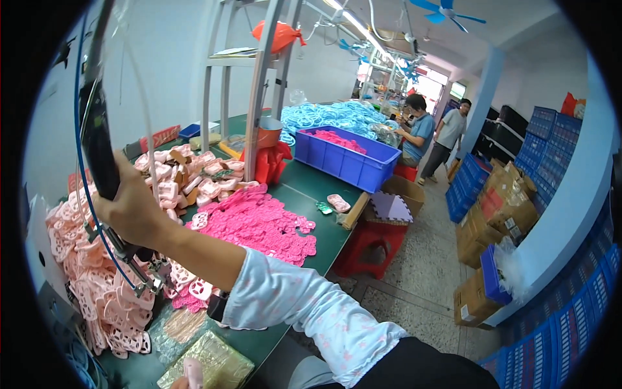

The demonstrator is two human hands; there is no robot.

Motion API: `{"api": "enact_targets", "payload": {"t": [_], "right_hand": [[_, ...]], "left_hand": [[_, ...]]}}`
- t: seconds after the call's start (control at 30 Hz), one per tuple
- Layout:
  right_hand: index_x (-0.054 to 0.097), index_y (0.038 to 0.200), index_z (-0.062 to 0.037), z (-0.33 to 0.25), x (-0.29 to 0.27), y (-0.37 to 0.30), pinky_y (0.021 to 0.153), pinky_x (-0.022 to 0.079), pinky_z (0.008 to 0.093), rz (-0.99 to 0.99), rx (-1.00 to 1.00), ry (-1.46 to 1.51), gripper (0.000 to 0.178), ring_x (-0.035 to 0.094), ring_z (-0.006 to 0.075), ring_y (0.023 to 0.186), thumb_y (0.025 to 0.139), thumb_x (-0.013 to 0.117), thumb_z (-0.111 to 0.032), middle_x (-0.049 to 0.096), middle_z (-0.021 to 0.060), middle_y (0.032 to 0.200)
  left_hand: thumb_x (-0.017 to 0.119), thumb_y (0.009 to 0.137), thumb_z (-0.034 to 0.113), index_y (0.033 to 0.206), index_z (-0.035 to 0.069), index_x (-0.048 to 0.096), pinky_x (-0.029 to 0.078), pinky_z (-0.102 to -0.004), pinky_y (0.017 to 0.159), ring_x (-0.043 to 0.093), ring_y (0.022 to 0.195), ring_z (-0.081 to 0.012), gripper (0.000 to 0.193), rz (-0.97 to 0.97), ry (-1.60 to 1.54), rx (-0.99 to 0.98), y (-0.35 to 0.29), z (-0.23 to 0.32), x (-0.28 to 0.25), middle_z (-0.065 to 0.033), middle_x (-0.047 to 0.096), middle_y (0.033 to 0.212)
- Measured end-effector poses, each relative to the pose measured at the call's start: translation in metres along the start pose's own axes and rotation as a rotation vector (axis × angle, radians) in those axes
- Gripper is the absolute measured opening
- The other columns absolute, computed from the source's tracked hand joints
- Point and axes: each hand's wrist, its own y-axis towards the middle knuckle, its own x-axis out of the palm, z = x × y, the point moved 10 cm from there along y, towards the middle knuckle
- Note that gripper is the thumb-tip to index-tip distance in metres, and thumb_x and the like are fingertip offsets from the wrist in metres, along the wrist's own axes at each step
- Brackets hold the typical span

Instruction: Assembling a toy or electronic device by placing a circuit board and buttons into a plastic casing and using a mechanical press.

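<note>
Right grip: clasped round black handle. Pink piece: five o'clock from it, axis twelve-to-six, pinched by left grip.

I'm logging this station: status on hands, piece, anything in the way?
Right hand closed on black bar. Left hand barely in view, at pink piece. Blue cable beside right hand.

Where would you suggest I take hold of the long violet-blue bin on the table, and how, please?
Probably grip the violet-blue bin by the rim at both short ends, from outside: its lip juts outward, and pink pieces lie inside.
</note>
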Motion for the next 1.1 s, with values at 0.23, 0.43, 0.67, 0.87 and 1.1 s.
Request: {"api": "enact_targets", "payload": {"t": [0.23, 0.43, 0.67, 0.87, 1.1], "right_hand": [[0.036, 0.133, 0.0083, -0.069, 0.007, -0.072, 0.104, 0.035, 0.0482, 0.016, -0.299, -0.516, 0.065, 0.043, 0.0459, 0.121, 0.079, 0.066, -0.011, 0.046, 0.0319, 0.124], [0.061, 0.084, -0.007, -0.03, 0.104, -0.211, 0.063, 0.049, 0.044, -0.564, -0.048, -0.126, 0.029, 0.062, 0.0352, 0.076, 0.088, 0.062, -0.036, 0.064, 0.0128, 0.082], [0.062, 0.083, -0.0028, -0.029, 0.106, -0.221, 0.062, 0.047, 0.0427, -0.498, 0.036, 0.041, 0.021, 0.061, 0.0367, 0.074, 0.088, 0.063, -0.024, 0.062, 0.0161, 0.076], [0.059, 0.111, 0.0001, -0.011, 0.1, -0.244, 0.088, 0.047, 0.0434, -0.96, 0.252, 0.106, 0.039, 0.06, 0.0331, 0.105, 0.089, 0.063, -0.031, 0.061, 0.0212, 0.112], [0.069, 0.101, -0.0037, 0.118, -0.061, -0.132, 0.073, 0.052, 0.0315, -0.473, 0.438, -0.61, 0.02, 0.067, 0.0171, 0.077, 0.091, 0.063, -0.02, 0.069, 0.0101, 0.087]], "left_hand": [[0.047, 0.102, 0.025, 0.131, -0.011, 0.048, 0.052, -0.0382, 0.088, 0.064, 0.102, -0.0292, 0.046, 0.097, -0.586, -0.278, -0.029, -0.006, -0.026, -0.0211, 0.06, 0.119], [0.048, 0.101, 0.025, 0.128, -0.011, 0.05, 0.05, -0.0332, 0.087, 0.063, 0.099, -0.0231, 0.045, 0.091, -0.595, -0.238, -0.026, 0.018, -0.033, -0.0165, 0.062, 0.113], [0.058, 0.095, 0.011, 0.115, -0.004, 0.061, 0.05, -0.0284, 0.077, 0.062, 0.087, -0.0176, 0.026, 0.151, 0.013, -0.227, -0.034, 0.027, -0.039, -0.0105, 0.067, 0.097], [0.067, 0.083, 0.008, 0.113, -0.002, 0.062, 0.051, -0.0381, 0.08, 0.067, 0.086, -0.0344, 0.032, -0.41, 0.257, -0.503, -0.065, 0.046, -0.063, -0.0231, 0.066, 0.091], [0.074, 0.08, 0.014, 0.121, 0.0, 0.06, 0.045, -0.038, 0.096, 0.058, 0.113, -0.0364, 0.046, -0.336, 0.28, -0.544, -0.089, 0.016, -0.093, -0.0218, 0.061, 0.12]]}}
